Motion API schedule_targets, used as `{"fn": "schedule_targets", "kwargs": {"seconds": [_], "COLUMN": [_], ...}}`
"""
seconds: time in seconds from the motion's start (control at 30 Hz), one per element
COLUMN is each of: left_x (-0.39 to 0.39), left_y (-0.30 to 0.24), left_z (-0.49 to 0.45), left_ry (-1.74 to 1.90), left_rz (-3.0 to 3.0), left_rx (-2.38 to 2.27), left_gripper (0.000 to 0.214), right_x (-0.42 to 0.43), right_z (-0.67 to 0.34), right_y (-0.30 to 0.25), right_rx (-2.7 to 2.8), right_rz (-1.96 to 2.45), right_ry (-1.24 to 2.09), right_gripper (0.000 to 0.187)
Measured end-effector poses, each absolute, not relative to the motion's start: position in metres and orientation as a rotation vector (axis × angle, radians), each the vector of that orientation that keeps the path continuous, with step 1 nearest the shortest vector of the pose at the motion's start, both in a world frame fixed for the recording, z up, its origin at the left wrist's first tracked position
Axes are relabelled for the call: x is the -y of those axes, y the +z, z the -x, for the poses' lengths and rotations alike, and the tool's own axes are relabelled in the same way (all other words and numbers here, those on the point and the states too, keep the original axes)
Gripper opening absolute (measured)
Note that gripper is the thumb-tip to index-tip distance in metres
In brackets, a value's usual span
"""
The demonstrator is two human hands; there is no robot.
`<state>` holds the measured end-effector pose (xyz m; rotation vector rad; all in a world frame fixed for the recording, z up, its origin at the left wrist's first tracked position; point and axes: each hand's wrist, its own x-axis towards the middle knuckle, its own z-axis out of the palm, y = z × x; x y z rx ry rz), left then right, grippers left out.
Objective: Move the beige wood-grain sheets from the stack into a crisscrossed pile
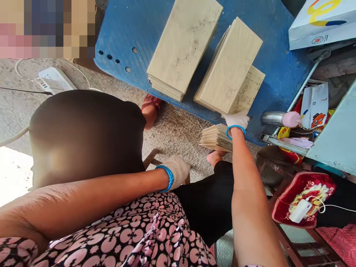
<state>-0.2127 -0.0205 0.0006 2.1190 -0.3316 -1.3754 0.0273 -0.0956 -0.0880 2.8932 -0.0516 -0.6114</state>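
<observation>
My right hand [237, 120], in a white glove with a blue cuff, is closed on a bundle of thin beige sheets [215, 138] at the near edge of the blue table [128, 40]. Two more stacks of the same sheets lie on the table: one at the middle [183, 46] and a fanned one to its right [229, 68], just above my right hand. My left hand [178, 170], gloved the same way, rests curled on the edge of a wooden stool by my knee, its fingers mostly hidden.
A large dark round shape [83, 137] fills the left. A white power strip [54, 79] lies on the floor. At right are a metal flask [278, 118], cartons, a white box [322, 24] and a red cushion [303, 198] with a charger.
</observation>
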Motion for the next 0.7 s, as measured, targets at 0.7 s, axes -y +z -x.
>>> {"fn": "schedule_targets", "kwargs": {"seconds": [0.7], "left_x": [0.020], "left_y": [0.007], "left_z": [0.207], "left_ry": [-1.388], "left_rz": [-2.151], "left_rx": [0.260], "left_gripper": [0.045], "right_x": [0.133], "right_z": [-0.055], "right_y": [-0.052], "right_rx": [0.027], "right_rz": [-3.276], "right_ry": [-0.666], "right_gripper": [0.076]}}
